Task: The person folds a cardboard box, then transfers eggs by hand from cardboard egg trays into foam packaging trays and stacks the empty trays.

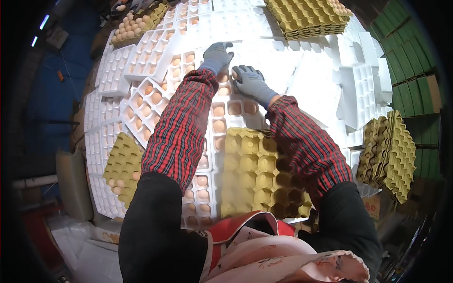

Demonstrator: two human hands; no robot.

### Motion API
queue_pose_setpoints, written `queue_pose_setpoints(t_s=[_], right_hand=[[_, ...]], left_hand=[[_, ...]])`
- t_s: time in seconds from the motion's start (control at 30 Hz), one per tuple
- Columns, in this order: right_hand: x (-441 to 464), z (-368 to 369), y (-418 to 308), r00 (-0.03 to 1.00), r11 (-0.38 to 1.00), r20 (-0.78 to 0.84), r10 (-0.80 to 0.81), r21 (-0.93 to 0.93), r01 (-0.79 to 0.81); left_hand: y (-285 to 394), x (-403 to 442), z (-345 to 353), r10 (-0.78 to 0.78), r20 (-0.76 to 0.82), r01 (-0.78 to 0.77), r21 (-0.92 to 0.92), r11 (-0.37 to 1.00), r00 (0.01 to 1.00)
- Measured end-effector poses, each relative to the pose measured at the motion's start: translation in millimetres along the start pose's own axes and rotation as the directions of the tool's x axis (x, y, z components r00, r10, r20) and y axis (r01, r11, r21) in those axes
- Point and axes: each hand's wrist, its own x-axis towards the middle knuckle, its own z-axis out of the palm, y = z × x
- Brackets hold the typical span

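Observation:
My left hand, in a grey glove, is over the far end of a white egg tray. Its thumb stands apart from the fingers, and I see nothing in it. Close by on the right, my gloved right hand has its fingers bent down around an egg, partly hidden by the fingertips. Brown eggs sit in the white cells below the hands. Nearer my body lies a yellow-brown pulp egg tray with bare cups, its right side partly under my right sleeve.
White trays with eggs spread to the left. Stacked pulp trays stand at the right, with another pulp stack at the back. A pulp tray with several eggs lies at the left edge. Green boxes line the right side.

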Motion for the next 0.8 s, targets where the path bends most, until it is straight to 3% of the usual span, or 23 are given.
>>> queue_pose_setpoints(t_s=[0.03,0.07,0.13,0.17,0.23,0.3,0.33,0.4,0.47,0.5,0.53,0.57,0.6,0.67,0.73,0.8], right_hand=[[-23.4,-17.3,-5.6,1.0,0.975,0.005,0.03,0.22,-0.03],[-49.2,-25.5,-5.8,0.998,0.949,-0.069,0.003,0.314,0.019],[-109.9,-61.0,-15.7,0.984,0.872,-0.179,0.003,0.482,0.085],[-138.2,-75.0,-16.5,0.962,0.862,-0.265,0.066,0.501,0.079],[-186.2,-84.8,8.6,0.836,0.942,-0.495,0.235,0.328,-0.07],[-226.5,-82.9,46.8,0.693,0.901,-0.576,0.434,0.296,-0.318],[-243.5,-78.5,66.2,0.653,0.861,-0.586,0.48,0.169,-0.481],[-254.6,-67.8,100.0,0.664,0.84,-0.561,0.494,0.112,-0.531],[-253.7,-51.2,138.0,0.72,0.867,-0.493,0.488,0.18,-0.465],[-248.1,-44.4,157.5,0.738,0.829,-0.407,0.538,0.415,-0.375],[-240.8,-41.1,168.8,0.726,0.636,-0.245,0.642,0.699,-0.327],[-233.7,-43.5,166.5,0.712,0.644,-0.268,0.649,0.691,-0.328],[-226.7,-49.6,160.0,0.695,0.653,-0.294,0.657,0.682,-0.329],[-203.4,-70.0,115.6,0.763,0.783,-0.343,0.548,0.53,-0.324],[-173.7,-75.6,74.8,0.823,0.838,-0.323,0.467,0.458,-0.296],[-134.0,-70.8,30.0,0.901,0.943,-0.327,0.286,0.265,-0.203]], left_hand=[[11.1,-3.8,3.6,0.091,-0.208,-0.096,-0.015,0.995,0.974],[14.0,1.3,17.8,0.191,-0.35,-0.21,-0.018,0.977,0.917],[12.4,9.0,54.0,0.313,-0.375,-0.314,0.06,0.948,0.873],[13.6,5.4,72.5,0.265,-0.277,-0.243,0.114,0.963,0.924],[18.9,2.6,84.0,0.186,-0.085,-0.164,0.216,0.962,0.979],[27.6,-6.5,82.7,0.187,-0.145,-0.156,0.201,0.967,0.972],[38.5,-21.1,78.0,0.183,-0.173,-0.153,0.174,0.973,0.968],[58.2,-42.8,68.3,0.263,-0.209,-0.288,-0.097,0.953,0.942],[86.5,-100.5,43.0,0.343,-0.213,-0.403,-0.421,0.812,0.915],[97.2,-136.0,24.7,0.348,-0.093,-0.344,-0.514,0.786,0.933],[100.7,-167.7,10.2,0.363,-0.018,-0.311,-0.556,0.77,0.931],[90.9,-194.5,8.2,0.429,-0.119,-0.437,-0.416,0.798,0.895],[79.3,-219.3,-2.4,0.417,-0.102,-0.429,-0.215,0.877,0.903],[49.3,-261.4,-26.1,0.205,-0.082,-0.179,0.246,0.953,0.975],[6.3,-287.1,-33.8,-0.079,-0.132,0.135,0.496,0.858,0.988],[-33.5,-304.6,-38.5,-0.032,-0.17,0.122,0.549,0.827,0.985]])
